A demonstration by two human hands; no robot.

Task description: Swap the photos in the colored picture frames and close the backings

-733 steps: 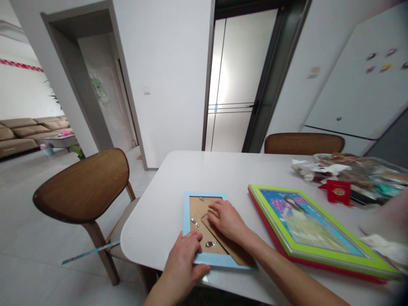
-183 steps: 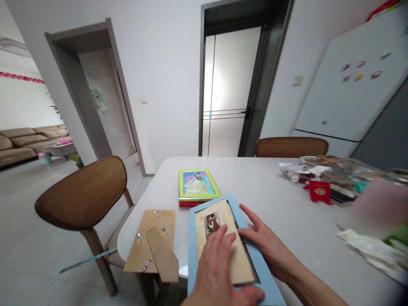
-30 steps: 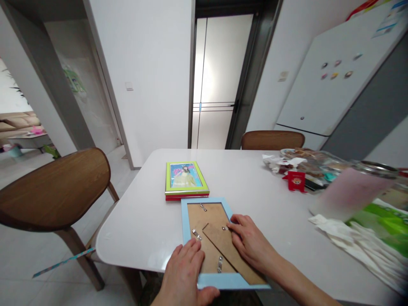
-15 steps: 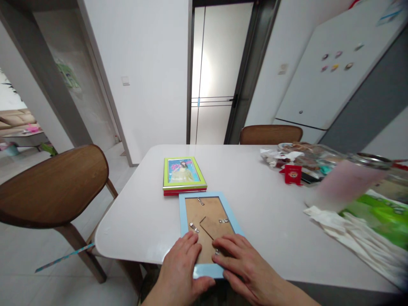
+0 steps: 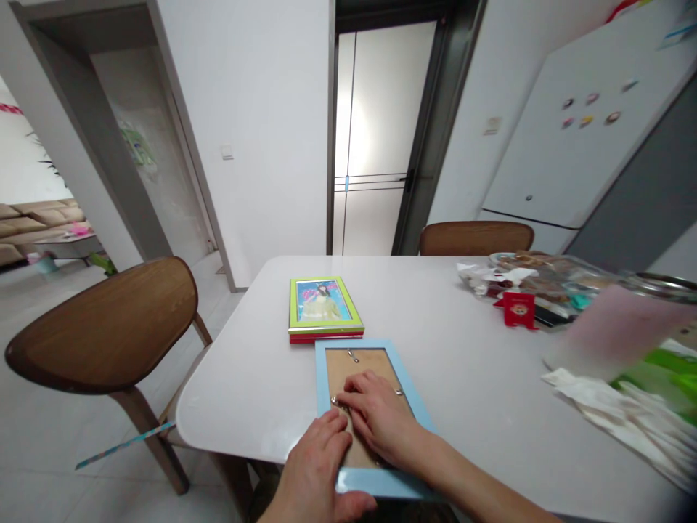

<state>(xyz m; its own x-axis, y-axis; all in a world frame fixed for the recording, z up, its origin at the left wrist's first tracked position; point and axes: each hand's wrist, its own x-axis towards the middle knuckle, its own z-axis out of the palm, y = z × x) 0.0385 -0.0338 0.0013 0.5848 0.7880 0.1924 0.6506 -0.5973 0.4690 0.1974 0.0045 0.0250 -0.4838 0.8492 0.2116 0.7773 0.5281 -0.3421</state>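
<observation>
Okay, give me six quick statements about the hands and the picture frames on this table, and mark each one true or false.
1. The left hand rests on the light-blue rectangular picture frame. True.
2. The light-blue frame lies picture side up. False: its flat brown backing board faces up.
3. The right hand has its fingertips at a small silver metal clip. True.
4. A small red card is to the right of the glossy lime-green rectangular frame. True.
5. The lime-green frame's picture shows a red car. False: it shows a dark-haired figure in a pale dress.
6. The lime-green frame is nearer the person than the light-blue one. False: it is farther away.
</observation>
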